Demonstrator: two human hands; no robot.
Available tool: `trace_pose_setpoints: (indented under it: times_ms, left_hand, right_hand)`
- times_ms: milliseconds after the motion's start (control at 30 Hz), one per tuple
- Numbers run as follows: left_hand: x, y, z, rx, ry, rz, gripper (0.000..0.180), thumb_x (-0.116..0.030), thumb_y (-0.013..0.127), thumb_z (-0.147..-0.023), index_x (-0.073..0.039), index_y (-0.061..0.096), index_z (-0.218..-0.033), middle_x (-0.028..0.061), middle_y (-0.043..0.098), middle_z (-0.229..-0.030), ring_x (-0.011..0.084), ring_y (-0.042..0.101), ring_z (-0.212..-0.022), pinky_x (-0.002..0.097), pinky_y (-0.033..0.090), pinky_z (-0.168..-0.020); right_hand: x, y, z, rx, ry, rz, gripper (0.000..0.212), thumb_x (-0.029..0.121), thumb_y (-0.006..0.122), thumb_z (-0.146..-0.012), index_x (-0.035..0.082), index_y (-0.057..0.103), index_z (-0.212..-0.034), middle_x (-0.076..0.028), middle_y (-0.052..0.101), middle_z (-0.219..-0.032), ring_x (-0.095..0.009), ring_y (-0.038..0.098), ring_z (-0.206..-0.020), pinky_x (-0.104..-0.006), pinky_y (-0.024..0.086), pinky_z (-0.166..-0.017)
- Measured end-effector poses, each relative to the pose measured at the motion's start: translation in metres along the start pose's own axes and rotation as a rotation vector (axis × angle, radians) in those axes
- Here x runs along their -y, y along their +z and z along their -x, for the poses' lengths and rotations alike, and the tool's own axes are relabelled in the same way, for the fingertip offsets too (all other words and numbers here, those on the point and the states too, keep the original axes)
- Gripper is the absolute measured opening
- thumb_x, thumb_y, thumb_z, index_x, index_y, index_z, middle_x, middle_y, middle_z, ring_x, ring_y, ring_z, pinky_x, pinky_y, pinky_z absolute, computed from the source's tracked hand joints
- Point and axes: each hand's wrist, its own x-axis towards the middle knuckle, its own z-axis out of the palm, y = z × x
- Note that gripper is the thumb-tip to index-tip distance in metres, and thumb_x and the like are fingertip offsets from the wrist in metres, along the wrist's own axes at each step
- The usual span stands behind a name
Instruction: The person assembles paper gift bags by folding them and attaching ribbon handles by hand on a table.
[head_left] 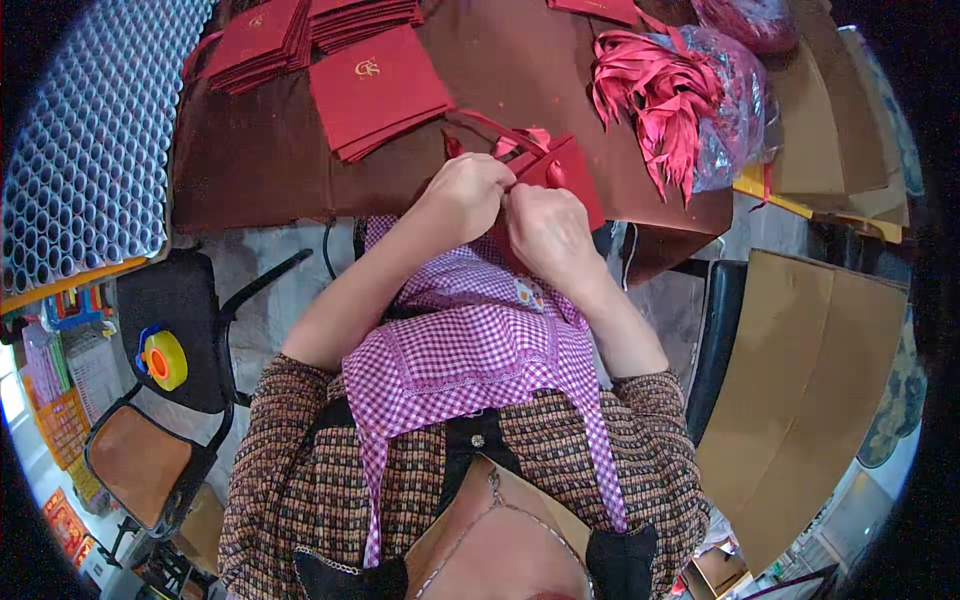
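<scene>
At the near edge of the table, a small red paper bag [582,185] is between my two hands. My left hand [468,190] comes in from the left, its fingers closed in a pinch at the bag's upper left edge. Close against it, my right hand [552,222] is closed over the front of the bag, with the fingers curled. A red ribbon [490,122] loops out from the top of the bag, past my left fingers. My fingers cover the exact spot where ribbon and paper meet.
Flat red bags [380,90] lie in a stack ahead, with more stacks [262,45] behind. A bundle of red ribbons [660,100] rests on clear plastic at the right. A tube-patterned panel [90,130], a chair with a yellow tape roll [165,360] and cardboard [800,400] flank me.
</scene>
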Motion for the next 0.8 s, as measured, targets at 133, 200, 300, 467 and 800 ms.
trace_pose_setpoints:
  times_ms: [133,200,300,467,800]
  left_hand:
    - [0.007,0.001,0.001,0.028,0.023,-0.082,0.016,-0.003,0.057,-0.077,0.002,0.065,-0.090,0.0182,0.064,-0.085,0.0346,0.060,-0.086,0.0422,0.048,-0.078]
    - [0.011,0.001,0.002,0.012,0.066,-0.111,0.017,-0.003,0.057,-0.077,0.002,0.064,-0.091,0.0180,0.064,-0.085,0.0345,0.060,-0.085,0.0420,0.047,-0.078]
    - [0.010,0.002,0.003,0.010,0.110,-0.080,0.017,0.000,0.057,-0.076,0.002,0.063,-0.092,0.0174,0.063,-0.086,0.0345,0.058,-0.084,0.0418,0.047,-0.077]
    - [0.009,0.004,0.002,0.029,0.196,-0.088,0.017,-0.003,0.059,-0.077,0.001,0.062,-0.093,0.0158,0.061,-0.086,0.0331,0.057,-0.083,0.0410,0.046,-0.077]
    - [-0.001,0.004,-0.005,0.026,0.260,-0.199,0.033,-0.019,0.074,-0.070,-0.001,0.061,-0.094,0.0123,0.059,-0.086,0.0306,0.053,-0.084,0.0393,0.043,-0.077]
  right_hand:
    - [0.002,-0.033,-0.006,0.217,0.051,0.069,0.021,0.021,0.064,-0.080,0.000,0.060,-0.081,-0.016,0.061,-0.069,-0.031,0.061,-0.065,-0.0421,0.046,-0.062]
    - [0.001,-0.044,-0.008,-0.087,0.005,0.039,0.025,0.015,0.069,-0.076,0.001,0.060,-0.095,-0.014,0.061,-0.082,-0.030,0.059,-0.081,-0.0407,0.043,-0.074]
    - [-0.009,-0.055,-0.014,-0.184,-0.118,0.009,0.031,0.006,0.068,-0.072,0.005,0.060,-0.102,-0.007,0.060,-0.090,-0.025,0.056,-0.090,-0.0391,0.040,-0.083]
    - [-0.030,-0.049,-0.014,-0.013,-0.150,0.027,0.020,0.007,0.068,-0.070,0.006,0.064,-0.090,-0.004,0.061,-0.084,-0.023,0.053,-0.088,-0.0377,0.038,-0.087]
    - [-0.035,-0.053,-0.016,-0.068,-0.142,-0.038,0.008,0.008,0.067,-0.069,0.007,0.067,-0.076,-0.003,0.060,-0.071,-0.021,0.054,-0.083,-0.0385,0.035,-0.089]
